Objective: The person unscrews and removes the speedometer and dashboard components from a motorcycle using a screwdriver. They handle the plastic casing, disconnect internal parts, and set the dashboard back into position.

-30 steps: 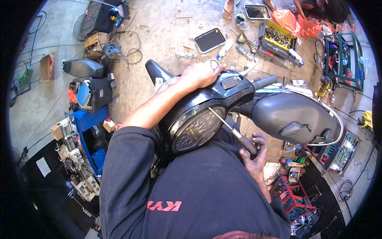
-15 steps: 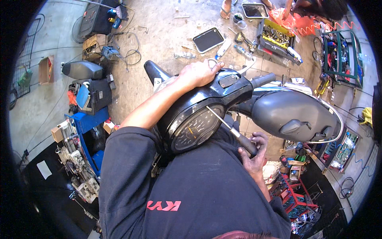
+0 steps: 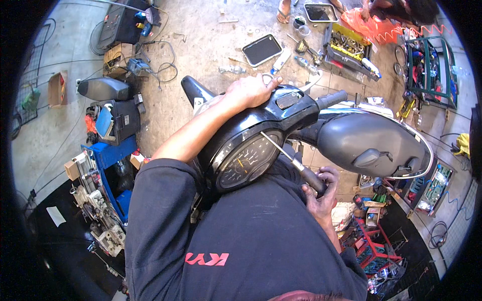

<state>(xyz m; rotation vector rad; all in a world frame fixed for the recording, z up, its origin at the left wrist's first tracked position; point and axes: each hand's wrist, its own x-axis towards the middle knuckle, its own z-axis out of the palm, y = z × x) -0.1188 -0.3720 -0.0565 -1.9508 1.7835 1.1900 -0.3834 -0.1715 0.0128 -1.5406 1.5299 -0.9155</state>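
Note:
In front of me is a scooter's black handlebar cover (image 3: 236,125), with a round instrument panel (image 3: 246,163) facing up toward me. My left hand (image 3: 249,93) lies over the cover's far top edge, its fingers curled round it; some fingertips are hidden. My right hand (image 3: 324,193) is wrapped round the dark handle of a screwdriver (image 3: 304,170). Its thin shaft slants up and left, and the tip touches the panel's upper rim. Whether a screw sits under the tip, I cannot tell. A black handgrip (image 3: 332,100) sticks out at the right of the cover.
The scooter's black seat (image 3: 369,140) is to the right. On the floor beyond lie a black tray (image 3: 262,50), a drill (image 3: 304,47) and a toolbox (image 3: 349,47). Another person's foot (image 3: 284,11) shows at the top. A red rack (image 3: 374,251) stands at lower right.
The screwdriver handle and the right fingers on it have shifted very slightly. The tip stays at the panel's rim, and my left hand keeps its place.

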